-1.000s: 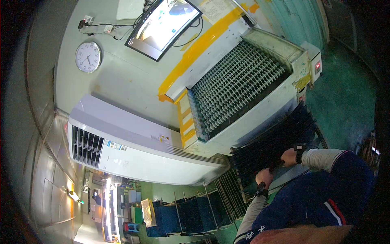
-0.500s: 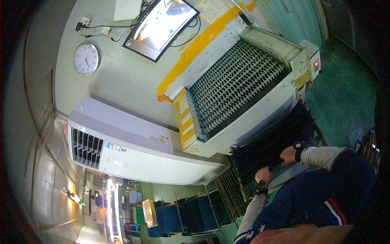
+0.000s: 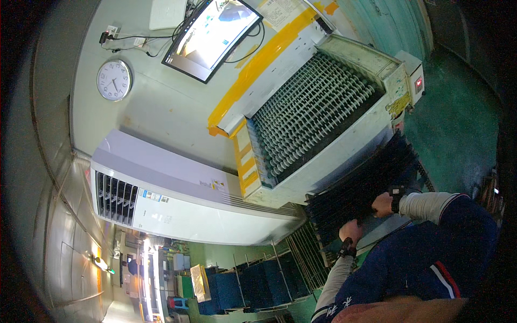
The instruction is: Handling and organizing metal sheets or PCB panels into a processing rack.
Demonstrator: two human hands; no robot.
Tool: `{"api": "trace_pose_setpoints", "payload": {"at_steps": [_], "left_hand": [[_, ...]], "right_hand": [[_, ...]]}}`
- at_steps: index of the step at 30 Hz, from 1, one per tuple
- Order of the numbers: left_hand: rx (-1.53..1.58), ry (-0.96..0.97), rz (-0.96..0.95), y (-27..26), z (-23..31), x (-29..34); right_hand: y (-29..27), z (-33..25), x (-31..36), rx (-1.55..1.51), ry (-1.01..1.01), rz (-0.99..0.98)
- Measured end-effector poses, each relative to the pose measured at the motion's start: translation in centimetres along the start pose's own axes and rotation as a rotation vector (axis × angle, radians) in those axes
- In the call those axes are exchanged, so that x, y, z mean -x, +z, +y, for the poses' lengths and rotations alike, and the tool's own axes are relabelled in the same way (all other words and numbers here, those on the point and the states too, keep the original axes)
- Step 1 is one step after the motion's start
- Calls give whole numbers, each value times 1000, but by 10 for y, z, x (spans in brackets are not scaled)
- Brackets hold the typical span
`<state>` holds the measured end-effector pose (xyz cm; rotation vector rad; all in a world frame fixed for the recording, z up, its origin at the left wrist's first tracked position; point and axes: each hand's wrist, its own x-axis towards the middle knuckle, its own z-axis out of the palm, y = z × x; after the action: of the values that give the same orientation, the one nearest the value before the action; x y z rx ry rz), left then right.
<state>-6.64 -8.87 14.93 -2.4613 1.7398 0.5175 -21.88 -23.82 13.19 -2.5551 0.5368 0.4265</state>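
My left hand [image 3: 351,231], a dark band at its wrist, is closed at the near edge of a black, bristly-looking rack [image 3: 358,185]. Further right along that edge, my right hand [image 3: 383,205] is closed too, with a dark watch on the wrist. Both hands seem to grip the rack's edge, though the fingertips are hidden. Below and between them shows a flat grey-blue panel [image 3: 379,230]. Just beyond the rack stands a pale machine with a bed of ridged rollers [image 3: 315,118].
A white air conditioner [image 3: 188,207] stands left of the roller machine. On the wall are a lit monitor [image 3: 215,37] and a round clock [image 3: 114,79]. Racks with dark blue panels [image 3: 258,285] stand at the lower middle. A control box [image 3: 412,78] juts from the machine's right end.
Both hands stay at the same places on the rack's edge. The view has shifted very slightly; nothing else has visibly moved.
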Motion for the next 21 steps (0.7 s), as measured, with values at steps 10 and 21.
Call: {"api": "trace_pose_setpoints", "payload": {"at_steps": [10, 21], "left_hand": [[52, -16, -33, -8, 6, 1], [-7, -42, -61, -11, 7, 1]], "right_hand": [[15, 13, -9, 13, -18, 17], [-9, -1, 4, 47, -40, 13]]}}
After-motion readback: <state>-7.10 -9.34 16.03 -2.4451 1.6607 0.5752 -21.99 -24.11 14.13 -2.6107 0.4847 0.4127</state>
